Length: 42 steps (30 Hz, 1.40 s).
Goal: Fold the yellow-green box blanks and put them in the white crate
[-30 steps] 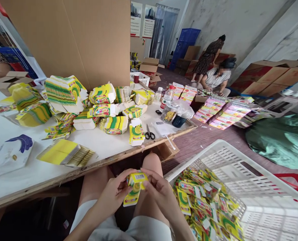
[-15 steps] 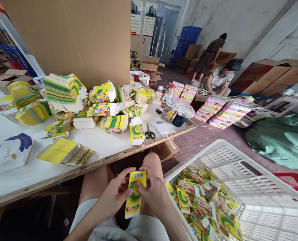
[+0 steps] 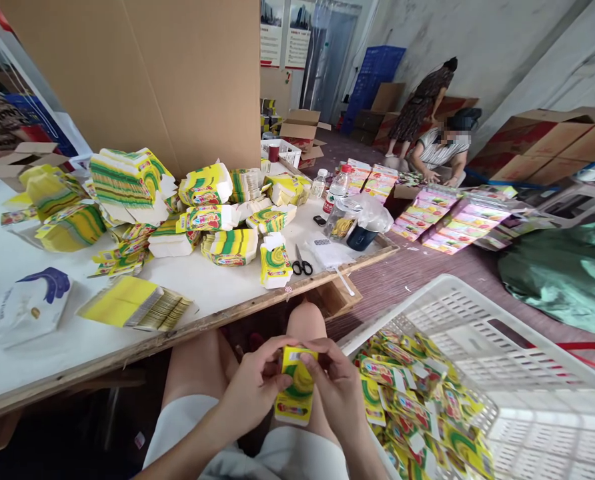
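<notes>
A small yellow box (image 3: 296,390) is held upright over the lap, between the two hands. Its left side is gripped by the left hand (image 3: 255,393). The thumb is laid on the front and the other fingers are curled round the back. The top right part of the box is pinched by the right hand (image 3: 338,390), with the thumb pressed on the front near the top. Both hands are closed on the box, and it is touched by fingers on both sides. A white basket (image 3: 457,313) with many more yellow packs (image 3: 407,400) is seen just to the right. A white table (image 3: 217,287) with piles (image 3: 227,245) of flat boxes and scissors (image 3: 302,267) is seen in front.
</notes>
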Available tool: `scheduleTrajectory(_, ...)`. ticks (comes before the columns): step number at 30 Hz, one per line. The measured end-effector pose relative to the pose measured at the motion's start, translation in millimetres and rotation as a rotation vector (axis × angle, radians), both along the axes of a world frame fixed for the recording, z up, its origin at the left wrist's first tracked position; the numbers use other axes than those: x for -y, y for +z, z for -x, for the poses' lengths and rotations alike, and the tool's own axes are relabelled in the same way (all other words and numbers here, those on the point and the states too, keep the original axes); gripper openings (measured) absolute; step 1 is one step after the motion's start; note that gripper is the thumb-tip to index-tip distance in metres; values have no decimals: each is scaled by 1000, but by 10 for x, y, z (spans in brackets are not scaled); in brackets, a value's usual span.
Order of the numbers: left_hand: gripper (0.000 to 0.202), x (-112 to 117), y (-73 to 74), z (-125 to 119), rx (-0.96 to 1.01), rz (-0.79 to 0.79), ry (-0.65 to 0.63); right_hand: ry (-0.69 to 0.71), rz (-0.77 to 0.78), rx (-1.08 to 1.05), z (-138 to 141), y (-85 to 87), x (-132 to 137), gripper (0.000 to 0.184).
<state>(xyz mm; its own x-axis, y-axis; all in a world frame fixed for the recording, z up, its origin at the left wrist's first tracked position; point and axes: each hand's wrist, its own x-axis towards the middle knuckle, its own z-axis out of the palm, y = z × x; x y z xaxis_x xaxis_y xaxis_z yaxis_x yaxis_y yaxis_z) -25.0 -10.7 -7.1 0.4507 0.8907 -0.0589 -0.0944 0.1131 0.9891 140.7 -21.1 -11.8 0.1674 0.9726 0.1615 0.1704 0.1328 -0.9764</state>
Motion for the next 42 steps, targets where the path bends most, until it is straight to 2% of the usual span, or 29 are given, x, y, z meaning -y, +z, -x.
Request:
scheduleTrajectory(3,54,-232,41,-156,-154,-307,-57,-161,-67,213,-341,104,66,25)
scheduleTrajectory(5,65,-552,51,-194,-335,-596,12,-395,-103,485,-650,131,120,33)
scheduleTrajectory(7,74,-940,30,-189,-565,-769,148,-538,-90,709,-927,94,176,45)
scheduleTrajectory(8,77,-1127,7,-175,-599,-777,193,-551,-75,739,-1024,54,202,49)
scheduleTrajectory(10,69,-1429,-59,-132,-643,-781,229,-467,1,690,-1098,-53,245,47)
scheduleTrajectory(13,33,-1609,-156,-45,-676,-790,232,-310,87,485,-926,-199,264,42)
scheduleTrajectory(14,26,-1595,-175,-12,-683,-801,241,-266,115,415,-820,-223,255,42)
scheduleTrajectory(16,29,-1475,-184,54,-686,-836,284,-220,164,270,-588,-225,215,43)
scheduleTrajectory(20,33,-974,-167,153,-632,-949,327,-160,157,-68,-191,-113,83,54)
scheduleTrajectory(22,34,-658,-195,185,-577,-1030,251,-154,160,-237,-62,-63,17,53)
scheduleTrajectory(25,55,-232,-290,223,-470,-1143,34,-148,169,-428,40,-42,-47,42)
scheduleTrajectory(27,61,-43,-342,233,-394,-1093,-8,-140,166,-479,66,-58,-54,38)
scheduleTrajectory(29,61,44,-340,220,-258,-920,114,-133,168,-488,86,-82,-34,37)
scheduleTrajectory(31,57,35,-272,185,-60,-604,289,-111,171,-508,119,-104,-1,37)
scheduleTrajectory(32,55,5,-220,164,43,-415,329,-88,174,-532,144,-111,17,37)
scheduleTrajectory(34,54,-71,-109,128,222,-61,280,-22,182,-584,206,-114,47,35)
scheduleTrajectory(37,53,-134,-10,113,406,279,105,76,214,-633,295,-94,68,32)
scheduleTrajectory(39,48,-123,-13,128,487,384,34,87,223,-639,330,-74,67,32)
scheduleTrajectory(42,47,-84,-62,156,532,412,-31,54,232,-572,340,-52,59,37)
